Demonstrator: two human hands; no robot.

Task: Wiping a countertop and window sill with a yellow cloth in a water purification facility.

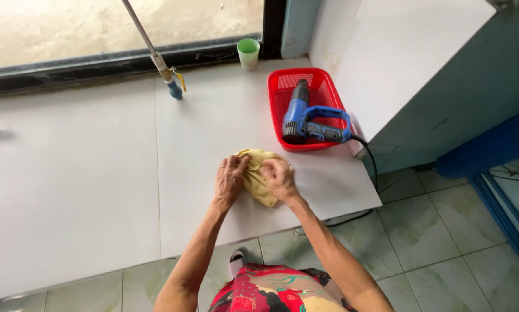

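One wide white tabletop (97, 173), made of two panels meeting at a single seam, filled most of the view from above, with green-tinted floor tiles (421, 231) showing past its near edge. Above it ran one dark window frame (97, 60). To the right stood one white cabinet top (409, 52) with a teal side. On the table sat one red plastic basket (282, 92), and in it lay one blue and black heat gun (305, 118), its black cord (370, 156) trailing over the table's right edge toward the floor. One metal pole (146, 43) leaned in from the top, ending in a blue tip resting on the table. One green cup (248, 53) stood at the window edge, well apart from the hands.

Near the table's front edge, just below the basket, lay one crumpled yellow cloth (258, 184). Both of the person's bare hands rested on it. The left hand (230, 179) pressed down on the cloth's left side, fingers curled and close together over the fabric, knuckles up. The right hand (279, 179) covered the cloth's right side, fingers bent and bunched into the folds, gripping the material. The two hands sat close together, nearly touching over the cloth's middle. Both forearms reached forward and inward from the bottom of the frame, elbows wide, wrists angled toward each other. The person's red patterned garment (271, 292) showed at the bottom edge.
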